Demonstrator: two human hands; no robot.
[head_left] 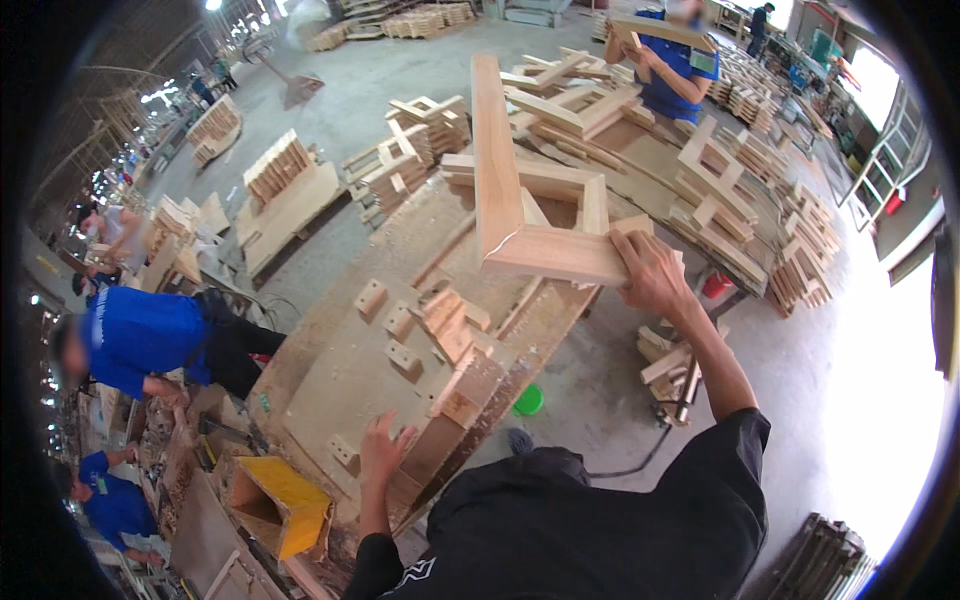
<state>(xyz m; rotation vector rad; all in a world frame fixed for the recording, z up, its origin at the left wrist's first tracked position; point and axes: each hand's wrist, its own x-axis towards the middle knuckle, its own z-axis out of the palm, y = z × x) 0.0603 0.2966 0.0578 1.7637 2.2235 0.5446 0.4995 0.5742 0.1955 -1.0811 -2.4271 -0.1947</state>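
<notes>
My right hand (652, 268) grips one end of an L-shaped wooden frame piece (497, 170), two pale boards joined at a mitred corner. A thin whitish line runs along that joint. The piece is held up above the workbench (330, 375). My left hand (382, 447) is over the bench's near part with its fingers apart, nothing in them. Close by it are a wooden jig (468, 385) and a small drilled block (343, 452). More drilled blocks (403, 358) sit on the bench. Behind the held piece, another wooden frame (560, 178) lies at the bench's far end.
Stacked wooden frames (715, 170) cover a table at the right. A co-worker (672, 75) holds a frame behind it. Another co-worker (150, 335) works at the left beside the bench. A yellow-sided box (285, 500) stands front left; a green container (528, 400) is below the bench.
</notes>
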